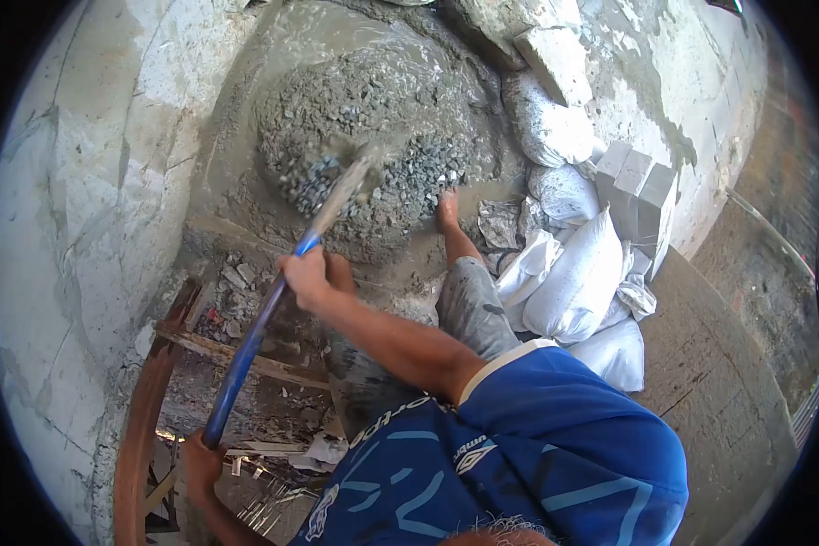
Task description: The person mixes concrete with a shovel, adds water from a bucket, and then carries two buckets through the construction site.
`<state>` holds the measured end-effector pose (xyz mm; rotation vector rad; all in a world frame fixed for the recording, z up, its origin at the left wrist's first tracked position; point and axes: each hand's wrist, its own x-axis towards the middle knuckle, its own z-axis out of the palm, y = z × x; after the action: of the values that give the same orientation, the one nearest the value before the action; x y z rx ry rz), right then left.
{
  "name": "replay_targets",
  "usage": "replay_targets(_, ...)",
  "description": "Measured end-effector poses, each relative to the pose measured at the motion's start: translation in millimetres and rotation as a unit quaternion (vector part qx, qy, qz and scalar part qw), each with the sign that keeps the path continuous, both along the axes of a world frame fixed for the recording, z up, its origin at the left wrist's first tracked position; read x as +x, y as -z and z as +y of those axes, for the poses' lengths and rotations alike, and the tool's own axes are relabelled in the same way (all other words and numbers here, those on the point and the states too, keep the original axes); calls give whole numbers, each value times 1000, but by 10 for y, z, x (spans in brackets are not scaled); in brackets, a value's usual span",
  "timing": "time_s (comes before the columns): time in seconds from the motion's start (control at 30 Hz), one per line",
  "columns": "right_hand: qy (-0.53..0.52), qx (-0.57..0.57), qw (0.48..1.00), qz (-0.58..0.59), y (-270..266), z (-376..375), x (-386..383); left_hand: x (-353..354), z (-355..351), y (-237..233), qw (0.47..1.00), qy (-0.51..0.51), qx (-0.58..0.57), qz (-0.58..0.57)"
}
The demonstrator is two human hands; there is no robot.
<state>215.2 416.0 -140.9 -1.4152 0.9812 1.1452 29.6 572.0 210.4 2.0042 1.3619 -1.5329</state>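
Observation:
My right hand [307, 276] is closed around the middle of a long tool's blue handle [257, 320]. At the lower left, my left hand [202, 462] grips the handle's rear end. The handle slants up to the right, its front part pale and coated with cement. Its working end is blurred and partly hidden at a heap of wet grey mix [355, 100]. Loose gravel [419, 173] lies on the heap beside the tool. My bare right foot [447, 209] stands at the heap's near edge.
White sacks [578, 278] and grey blocks [635, 196] stand at the right, near a rough wall [646, 82]. Another wall [91, 182] rises at the left. A wooden beam [141, 437] and rubble [237, 282] lie at the lower left.

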Motion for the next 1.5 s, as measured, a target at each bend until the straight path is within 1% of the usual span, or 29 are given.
replay_targets(0.07,-30,12,999,31,-363,189,-129,-296,193,-147,999,-20,39,15)
replay_targets(0.17,-12,3,1000,-15,-309,152,-101,-259,155,69,997,16,61,39)
replay_targets(0.2,0,-1,999,-40,-240,44,124,-220,57,288,999,7,52,-1)
replay_targets(0.27,99,45,993,-41,-195,-263,838,-168,-249,1126,997,16,30,-73)
replay_targets(0.3,119,33,986,-111,170,-422,1068,-1,-450,1601,994,-11,27,-102)
replay_targets(0.37,51,-47,976,-209,929,-835,1713,354,-829,2661,989,9,-21,-147)
replay_targets(0.4,12,-118,961,-248,1528,-1078,2016,700,-1039,3061,986,5,-31,-162)
replay_targets(0.43,27,-110,957,-268,1600,-1182,2377,920,-1210,3503,979,0,-58,-197)
replay_targets(0.47,-20,-171,944,-283,2086,-1401,2725,1215,-1349,3779,973,-15,-82,-216)
replay_targets(0.5,7,-229,911,-343,2251,-1402,2963,1456,-1441,4010,971,-25,-104,-215)
replay_targets(0.53,-27,-253,907,-335,2458,-1497,3210,1627,-1536,4146,967,-35,-129,-215)
replay_targets(0.57,-60,-281,906,-311,2720,-1585,3397,1743,-1595,4127,966,-43,-142,-211)
replay_targets(0.6,-75,-284,912,-287,2504,-1465,3403,1853,-1576,4020,964,-55,-159,-208)
replay_targets(0.67,-122,-279,925,-226,2959,-1502,3325,1829,-1464,3867,963,-63,-169,-201)
replay_targets(0.7,-121,-274,928,-221,2938,-1420,3188,1721,-1393,3741,966,-60,-147,-206)
replay_targets(0.73,-189,-233,923,-241,2810,-1310,2968,1608,-1316,3556,968,-58,-124,-211)
replay_targets(0.8,-251,-183,909,-277,2471,-1009,2686,1452,-1122,3096,966,-105,-133,-194)
replay_targets(0.87,-158,-208,936,-236,2039,-674,2302,1259,-1080,2650,970,-115,-135,-168)
replay_targets(1.0,-257,-200,922,-207,1066,-558,1337,523,-1335,1716,973,-184,-132,-53)
replay_targets(1.03,-199,-156,949,-188,899,-600,1011,120,-1460,1594,979,-169,-112,-34)
replay_targets(1.1,-179,-129,960,-170,530,-676,512,-532,-1539,1382,987,-138,-77,-22)
replay_targets(1.17,-178,-108,964,-168,119,-588,398,-857,-1420,1483,989,-131,-55,-31)
replay_targets(1.23,-28,-28,984,-172,70,-523,351,-1165,-1341,1860,984,-143,18,-109)
replay_targets(1.27,-31,-32,984,-173,163,-488,440,-1015,-1245,2140,978,-161,19,-130)
replay_targets(1.3,-8,-13,975,-223,341,-425,643,-800,-1139,2513,972,-181,17,-152)
replay_targets(1.33,12,6,962,-274,533,-363,869,-1101,-1172,3262,956,-151,55,-246)
replay_targets(1.4,-6,8,952,-307,934,-170,1440,-315,-908,4018,952,-131,24,-274)
replay_targets(1.43,-26,-4,933,-359,1305,-72,1677,-350,-849,4753,932,-156,5,-327)
replay_targets(1.5,-60,-27,906,-417,1949,96,2130,250,-714,5355,929,-109,32,-351)
